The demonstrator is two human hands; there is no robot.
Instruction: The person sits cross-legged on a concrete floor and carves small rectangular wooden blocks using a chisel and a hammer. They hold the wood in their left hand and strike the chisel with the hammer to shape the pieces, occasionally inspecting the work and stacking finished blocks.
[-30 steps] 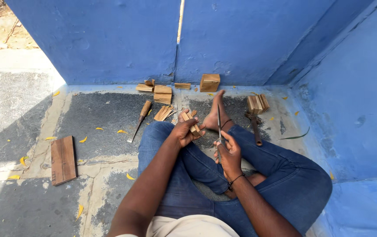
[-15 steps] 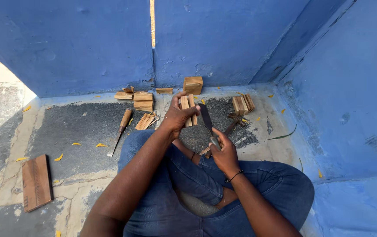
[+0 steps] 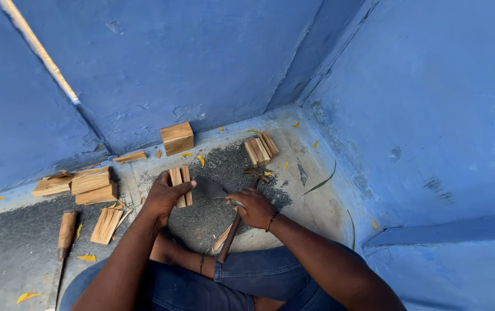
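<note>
Left hand (image 3: 164,198) gripped wood block (image 3: 180,185) upright; right hand (image 3: 254,207) held blade (image 3: 212,188) at block's 3 o'clock. Split sticks (image 3: 262,149) piled at 1 o'clock, uncut block (image 3: 177,138) left.

The left hand (image 3: 164,198) covers the lower part of the split wood pieces (image 3: 179,183) it grips. The right hand (image 3: 254,207) hides the handle of the dark blade (image 3: 210,188). The hammer (image 3: 237,216) handle passes under that hand and its lower end disappears behind the knee. The chisel (image 3: 62,245) shaft is cut off at the bottom edge.
</note>
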